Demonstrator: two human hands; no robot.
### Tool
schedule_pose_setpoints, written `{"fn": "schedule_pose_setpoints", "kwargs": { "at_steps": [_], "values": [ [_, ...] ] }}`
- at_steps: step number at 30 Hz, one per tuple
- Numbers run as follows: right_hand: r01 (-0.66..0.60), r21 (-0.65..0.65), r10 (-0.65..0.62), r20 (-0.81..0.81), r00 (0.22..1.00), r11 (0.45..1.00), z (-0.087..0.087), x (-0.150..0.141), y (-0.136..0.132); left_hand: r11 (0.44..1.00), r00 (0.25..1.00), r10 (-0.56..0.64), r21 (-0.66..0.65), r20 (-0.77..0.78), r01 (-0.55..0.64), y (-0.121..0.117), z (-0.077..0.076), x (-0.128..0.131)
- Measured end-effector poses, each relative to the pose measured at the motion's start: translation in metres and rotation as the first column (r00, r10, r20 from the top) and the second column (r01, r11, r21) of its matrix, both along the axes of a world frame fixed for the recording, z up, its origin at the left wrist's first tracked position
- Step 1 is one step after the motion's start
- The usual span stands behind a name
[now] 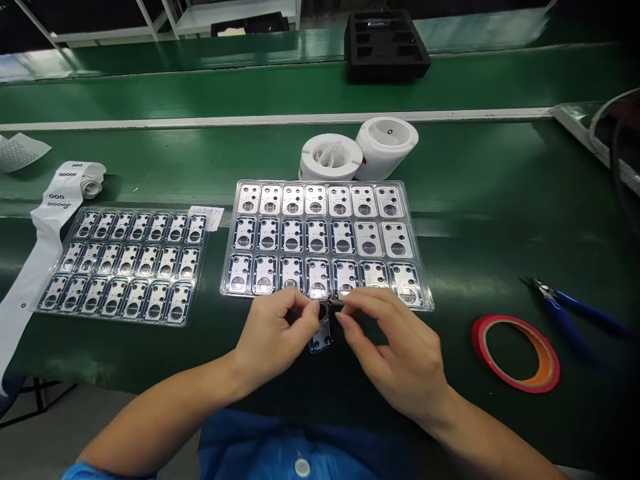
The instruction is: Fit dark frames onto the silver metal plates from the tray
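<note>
My left hand [275, 333] pinches a small metal plate [323, 337] with a round hole, holding it just in front of a clear tray [327, 190] of several similar metal plates. My right hand [395, 350] is beside it, fingers pinched together at the plate's upper edge; what they hold, if anything, is too small to make out. Both hands hover over the green table near its front edge.
A second tray [125, 267] of plates lies at left, next to a white backing strip [45, 227]. Two white reels [357, 150] stand behind the main tray. A red tape ring [515, 353] and blue-handled cutters [575, 313] lie at right. A black foam tray [385, 43] sits on the far belt.
</note>
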State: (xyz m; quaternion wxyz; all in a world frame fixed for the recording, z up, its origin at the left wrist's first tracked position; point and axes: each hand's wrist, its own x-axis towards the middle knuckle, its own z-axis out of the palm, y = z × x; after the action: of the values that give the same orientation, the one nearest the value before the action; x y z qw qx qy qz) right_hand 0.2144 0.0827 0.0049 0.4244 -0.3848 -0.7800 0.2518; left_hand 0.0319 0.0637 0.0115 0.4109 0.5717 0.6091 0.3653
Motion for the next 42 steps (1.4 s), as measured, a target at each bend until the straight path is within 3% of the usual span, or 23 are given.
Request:
{"fn": "schedule_pose_setpoints", "kwargs": {
  "at_steps": [2,4,7,9,11,16,19,23,31,42],
  "values": [
    [0.019,-0.111,-0.021,-0.013,1.0,0.994,0.003,0.002,0.001,0.998,0.996,0.043,-0.052,0.077,-0.039,0.001,0.001,-0.001],
    [-0.049,-0.324,0.041,-0.033,0.999,0.945,0.004,0.004,0.002,0.993,0.985,0.091,-0.093,0.147,-0.078,0.002,0.001,-0.002],
    [-0.232,-0.595,0.188,-0.136,0.973,0.769,0.004,0.004,0.001,0.986,0.965,0.142,-0.121,0.218,-0.118,0.004,0.002,-0.002],
    [-0.308,-0.684,0.234,-0.202,0.951,0.661,0.003,0.002,-0.001,0.983,0.954,0.164,-0.125,0.251,-0.136,0.004,0.002,-0.002],
    [-0.332,-0.713,0.234,-0.237,0.943,0.617,0.002,0.0,-0.002,0.982,0.944,0.173,-0.126,0.28,-0.143,0.004,0.002,-0.002],
    [-0.258,-0.663,0.095,-0.271,0.958,0.702,-0.005,0.001,-0.001,0.983,0.918,0.156,-0.15,0.365,-0.108,0.002,0.0,-0.003],
    [-0.239,-0.66,0.039,-0.303,0.952,0.712,-0.009,0.005,0.0,0.983,0.899,0.117,-0.176,0.422,-0.045,0.001,0.0,-0.003],
    [-0.221,-0.62,0.041,-0.291,0.956,0.753,-0.011,0.008,0.0,0.971,0.863,0.081,-0.235,0.498,0.044,0.0,0.0,-0.002],
    [-0.19,-0.504,0.076,-0.239,0.968,0.842,-0.006,0.007,0.002,0.96,0.813,0.093,-0.269,0.575,0.08,0.0,0.0,0.0],
    [-0.283,-0.468,0.185,-0.245,0.952,0.837,-0.007,0.007,0.002,0.914,0.757,0.056,-0.338,0.651,0.223,0.003,0.0,-0.001]
  ]
}}
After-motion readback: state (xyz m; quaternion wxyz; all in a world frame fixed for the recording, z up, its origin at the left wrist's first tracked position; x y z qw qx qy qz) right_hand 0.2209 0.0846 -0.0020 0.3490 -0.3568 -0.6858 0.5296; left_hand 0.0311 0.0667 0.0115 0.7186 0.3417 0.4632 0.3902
